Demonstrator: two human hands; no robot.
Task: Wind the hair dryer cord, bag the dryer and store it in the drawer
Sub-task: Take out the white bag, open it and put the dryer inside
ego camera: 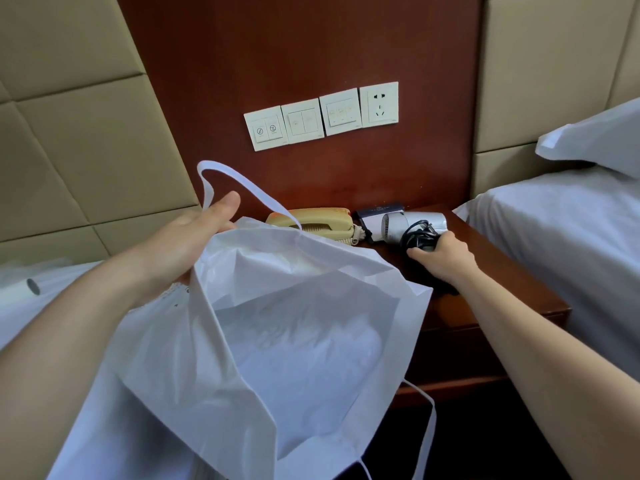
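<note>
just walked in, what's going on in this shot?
A person grips the rim of a white fabric bag with the left hand, holding it open. The right hand grips the silver hair dryer, its black cord bundled, on the dark wooden nightstand beside a beige telephone. It is not bagged yet.
</note>
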